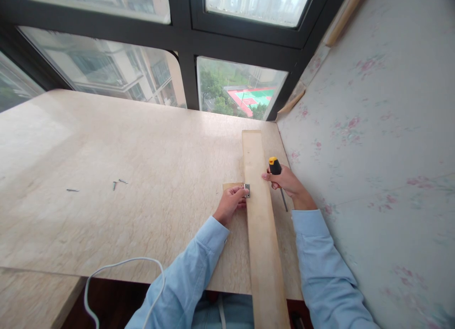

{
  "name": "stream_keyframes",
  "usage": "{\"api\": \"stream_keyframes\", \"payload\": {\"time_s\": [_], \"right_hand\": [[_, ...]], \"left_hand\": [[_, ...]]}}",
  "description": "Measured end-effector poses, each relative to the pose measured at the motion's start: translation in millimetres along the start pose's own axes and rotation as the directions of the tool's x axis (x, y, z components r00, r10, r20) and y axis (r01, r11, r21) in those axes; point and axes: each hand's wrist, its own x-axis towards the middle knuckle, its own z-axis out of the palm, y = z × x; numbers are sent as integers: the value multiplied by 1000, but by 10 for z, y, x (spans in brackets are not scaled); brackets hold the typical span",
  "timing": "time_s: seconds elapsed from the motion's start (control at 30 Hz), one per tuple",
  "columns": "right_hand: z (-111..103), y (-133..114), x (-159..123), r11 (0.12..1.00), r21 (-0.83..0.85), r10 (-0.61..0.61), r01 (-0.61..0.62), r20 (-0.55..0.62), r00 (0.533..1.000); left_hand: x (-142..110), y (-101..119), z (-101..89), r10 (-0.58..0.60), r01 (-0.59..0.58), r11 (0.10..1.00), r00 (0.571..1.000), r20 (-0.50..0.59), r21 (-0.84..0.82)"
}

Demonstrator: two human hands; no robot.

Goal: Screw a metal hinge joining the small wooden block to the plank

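Along the right side of the beige marbled sill [149, 224], near the flower-papered wall [369, 144], lies a long, flat, pale wooden board [265, 243], its near end reaching past the sill's edge towards you. At the board's left edge sits a small silver metal hinge [248, 191], with a short pale wooden piece [230, 185] showing just left of it. Your left hand [229, 205] pinches the hinge between thumb and fingertips. Your right hand [287, 181] is wrapped round a black-and-yellow-handled screwdriver [275, 166], its metal shaft angled back towards you, apart from the hinge.

The board looks stiff, fairly light for its length and hard to damage, but it may slide on the smooth sill or tip at the overhang; hold it by both long edges where the sill supports it. The hinge looks rigid yet small and slick, and its leaves probably swing, so press it flat by one leaf. Grip the screwdriver by its thick handle. Well to the left lie three small grey metal fasteners [114, 186], likely fiddly; pinch each near its head.
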Motion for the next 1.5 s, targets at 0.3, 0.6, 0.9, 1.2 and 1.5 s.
{"api": "stream_keyframes", "payload": {"time_s": [0.3, 0.6, 0.9, 1.2, 1.5], "right_hand": [[-6, -1, -10, 1000, 6, -12, 12, 24, 1000], [-6, -3, -11, 1000, 14, -9, 8, 35, 999], [-45, 39, 9, 1000, -21, -13, 14, 53, 998], [-147, 75, 48, 995, -101, -16, 12, -37, 999], [-262, 391, 291, 796, -593, -54, -123, -272, 961]], "left_hand": [[-10, 36, -33, -65, 60, 997, 993, 102, 53], [-4, -1, -1, -17, 12, 996, 998, 57, 91], [-19, 0, 32, 22, -22, 992, 1000, -1, 125], [-14, -31, 30, 43, -40, 986, 999, -14, 163], [-7, -49, 10, 58, -52, 983, 998, -29, 174]]}}
